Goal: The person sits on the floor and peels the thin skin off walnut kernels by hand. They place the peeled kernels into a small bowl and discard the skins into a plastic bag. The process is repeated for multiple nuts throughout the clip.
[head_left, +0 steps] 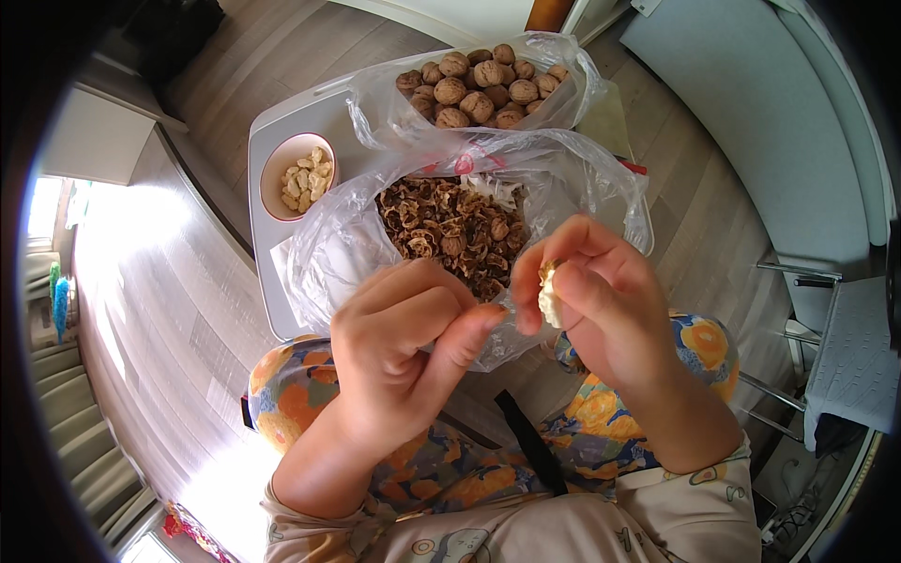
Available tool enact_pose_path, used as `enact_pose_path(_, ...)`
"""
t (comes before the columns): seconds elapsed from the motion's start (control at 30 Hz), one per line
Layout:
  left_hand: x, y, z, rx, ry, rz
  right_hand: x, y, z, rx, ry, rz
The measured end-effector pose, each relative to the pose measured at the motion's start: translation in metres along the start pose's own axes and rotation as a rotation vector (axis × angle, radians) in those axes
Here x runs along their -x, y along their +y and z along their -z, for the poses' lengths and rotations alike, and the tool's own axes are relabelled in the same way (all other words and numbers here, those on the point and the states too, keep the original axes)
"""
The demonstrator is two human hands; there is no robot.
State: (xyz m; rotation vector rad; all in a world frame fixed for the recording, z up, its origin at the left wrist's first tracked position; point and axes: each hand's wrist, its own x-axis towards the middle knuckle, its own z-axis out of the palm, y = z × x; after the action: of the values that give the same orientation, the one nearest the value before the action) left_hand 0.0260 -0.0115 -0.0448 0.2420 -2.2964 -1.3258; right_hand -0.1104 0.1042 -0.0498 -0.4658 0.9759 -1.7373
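My right hand [605, 305] pinches a walnut kernel [549, 302] between thumb and fingers. Most of the kernel is pale and peeled, with a bit of brown skin at its upper end. Close beside it on the left, my left hand [399, 333] is closed, thumb pressed to the curled forefinger; whatever may be between them is too small or hidden. Both hands are over the near edge of a clear plastic bag [333, 230] lying open, full of broken walnut shells and brown skins [450, 225].
Behind the shells, a second clear bag [375, 108] holds several whole walnuts [479, 89]. A red-rimmed bowl [272, 183] with pale peeled kernels [307, 178] stands at the left. All rest on a small grey table [267, 249] before my knees. A grey chair [854, 366] stands at the right.
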Motion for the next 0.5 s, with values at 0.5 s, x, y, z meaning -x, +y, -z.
enact_pose_path(0.5, 0.001, 0.005, 0.0, 0.041, 0.073, 0.195, 0.007, -0.01, -0.007, 0.329, 0.022, 0.08)
